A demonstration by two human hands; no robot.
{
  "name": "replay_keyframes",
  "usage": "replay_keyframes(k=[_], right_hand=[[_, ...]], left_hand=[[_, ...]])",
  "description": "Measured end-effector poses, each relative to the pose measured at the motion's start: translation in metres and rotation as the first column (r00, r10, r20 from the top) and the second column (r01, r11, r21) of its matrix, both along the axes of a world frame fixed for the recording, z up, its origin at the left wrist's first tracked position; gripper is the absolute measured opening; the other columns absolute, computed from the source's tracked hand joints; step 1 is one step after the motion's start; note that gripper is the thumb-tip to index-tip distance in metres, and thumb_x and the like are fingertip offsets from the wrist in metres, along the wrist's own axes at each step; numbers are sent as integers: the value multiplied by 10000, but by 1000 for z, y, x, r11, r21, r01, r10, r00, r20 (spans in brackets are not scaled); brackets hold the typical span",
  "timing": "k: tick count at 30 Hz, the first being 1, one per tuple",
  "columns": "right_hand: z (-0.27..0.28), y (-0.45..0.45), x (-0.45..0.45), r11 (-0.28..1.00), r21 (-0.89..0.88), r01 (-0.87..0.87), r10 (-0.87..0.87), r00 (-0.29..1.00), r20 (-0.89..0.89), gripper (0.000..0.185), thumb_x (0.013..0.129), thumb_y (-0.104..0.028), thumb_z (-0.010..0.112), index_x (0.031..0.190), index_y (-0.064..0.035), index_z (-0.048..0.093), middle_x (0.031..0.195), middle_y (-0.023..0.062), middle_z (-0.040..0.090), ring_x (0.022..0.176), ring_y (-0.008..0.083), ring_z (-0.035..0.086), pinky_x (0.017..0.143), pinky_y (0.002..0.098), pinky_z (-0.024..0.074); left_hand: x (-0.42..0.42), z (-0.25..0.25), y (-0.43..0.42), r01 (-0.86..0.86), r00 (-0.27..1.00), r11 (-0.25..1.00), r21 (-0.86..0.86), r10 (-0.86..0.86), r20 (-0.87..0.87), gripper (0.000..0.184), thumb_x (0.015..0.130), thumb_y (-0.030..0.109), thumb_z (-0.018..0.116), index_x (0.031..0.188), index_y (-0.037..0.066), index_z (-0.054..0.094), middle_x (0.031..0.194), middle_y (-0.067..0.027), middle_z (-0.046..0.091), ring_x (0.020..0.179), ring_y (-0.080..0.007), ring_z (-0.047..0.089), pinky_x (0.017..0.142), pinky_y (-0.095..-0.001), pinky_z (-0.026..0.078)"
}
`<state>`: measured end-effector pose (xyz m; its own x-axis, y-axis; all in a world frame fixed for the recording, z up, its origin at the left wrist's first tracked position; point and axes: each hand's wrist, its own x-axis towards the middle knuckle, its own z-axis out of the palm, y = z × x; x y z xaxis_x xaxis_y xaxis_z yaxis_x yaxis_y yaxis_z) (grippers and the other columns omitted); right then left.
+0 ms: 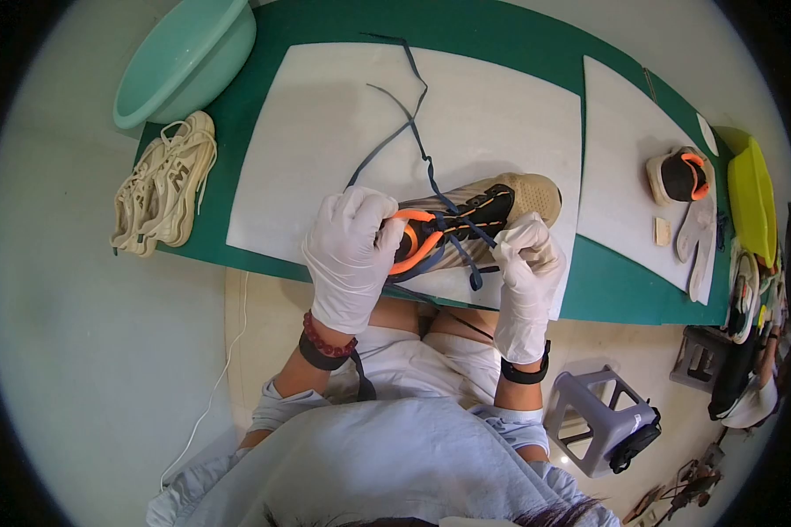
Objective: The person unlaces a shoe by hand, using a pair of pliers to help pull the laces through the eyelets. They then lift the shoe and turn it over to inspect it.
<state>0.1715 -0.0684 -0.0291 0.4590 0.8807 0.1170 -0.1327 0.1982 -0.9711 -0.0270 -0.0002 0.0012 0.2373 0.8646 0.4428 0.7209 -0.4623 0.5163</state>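
A beige and black sneaker (483, 208) with an orange collar lies on a white board (325, 105), its toe toward the right. Dark blue shoelace (429, 167) passes through its eyelets, and long loose ends trail across the board to the far side. At the heel end, my gloved left hand (350, 255) has its fingers closed at the orange collar; one lace strand disappears behind that hand. My gloved right hand (529, 272) is closed in a pinch beside the toe, with a strand of the blue lace running from the eyelets into its fingers.
A second black and orange sneaker (682, 176) stands on another white board (624, 158) at right, near grey insoles (696, 241) and a small tan block (662, 231). Cream sneakers (165, 184) and a teal basin (189, 61) are at left. A yellow basin (752, 198) sits far right; a grey stool (599, 417) stands below.
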Motion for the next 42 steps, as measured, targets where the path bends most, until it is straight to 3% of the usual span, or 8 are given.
replay_keyframes(k=[25, 31, 34, 37, 40, 42], right_hand=[[-10, -5, 9, 998, 60, 6, -6, 1000, -3, 208, 825, 96, 660, 754, -61, 543, 834, 20, 558, 756, 110, 531, 717, 252, 422], [4, -13, 4, 999, -25, 21, -23, 997, -69, 214, 827, 107, 662, 761, -56, 540, 849, 31, 568, 780, 115, 530, 749, 259, 430], [15, -16, -2, 993, -81, 88, -86, 996, 31, 225, 822, 126, 667, 765, -51, 541, 862, 31, 579, 805, 120, 539, 777, 262, 438], [17, -19, 0, 992, -87, 91, -83, 992, 90, 229, 830, 129, 676, 771, -51, 547, 870, 29, 595, 826, 124, 546, 799, 263, 442], [16, -23, 4, 977, -185, 105, -87, 991, 100, 200, 858, 82, 734, 795, -46, 594, 872, 27, 613, 839, 122, 551, 805, 277, 447], [15, -28, 6, 984, -146, 101, -75, 982, 175, 184, 874, 39, 784, 818, -41, 629, 870, 22, 621, 834, 116, 555, 791, 274, 449]], left_hand=[[0, -1, 1, -5, 1000, 1000, 6, 5, 18, 182, 804, -21, 792, 941, 58, 702, 933, -63, 699, 872, -262, 666, 766, -363, 549], [1, 1, 1, -7, 1000, 1000, 3, 7, 20, 184, 803, -28, 788, 939, 58, 699, 936, -67, 696, 868, -264, 662, 771, -363, 546], [0, -2, 1, 6, 999, 1000, 8, -6, 45, 185, 803, -30, 786, 940, 57, 696, 938, -67, 693, 868, -266, 660, 773, -365, 544], [0, -7, 3, -18, 999, 1000, 24, 18, 28, 205, 775, 91, 817, 921, 152, 687, 937, 5, 674, 866, -249, 629, 723, -391, 531], [1, -2, 1, -4, 999, 1000, -20, 5, 48, 184, 806, -28, 784, 939, 61, 694, 938, -69, 690, 876, -268, 659, 772, -368, 543], [1, -1, 1, -9, 1000, 1000, -8, 9, 29, 179, 811, -25, 784, 938, 62, 694, 938, -69, 690, 877, -267, 659, 773, -368, 544]])
